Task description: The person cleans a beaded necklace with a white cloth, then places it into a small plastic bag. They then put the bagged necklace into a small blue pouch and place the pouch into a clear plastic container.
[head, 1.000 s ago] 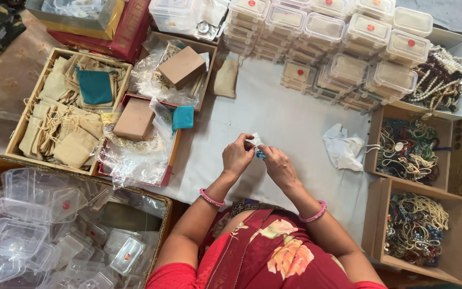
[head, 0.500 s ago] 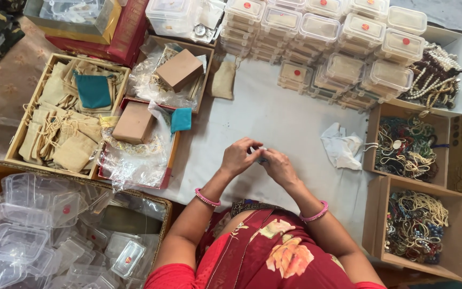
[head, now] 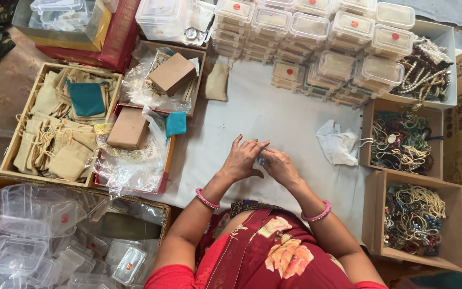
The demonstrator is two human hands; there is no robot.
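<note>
While left hand (head: 243, 159) and right hand (head: 280, 166) pinch small shiny bit (head: 262, 160), white cloth (head: 274, 115) beneath.

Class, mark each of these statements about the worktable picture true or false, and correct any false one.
1. The left hand and right hand meet over the white cloth. True.
2. A teal pouch lies on the beige pouches. True.
3. Both wrists are bare. False: each wears a pink bangle.
4. The lidded clear boxes are stacked nearest the person. False: they stand at the far edge.
</note>
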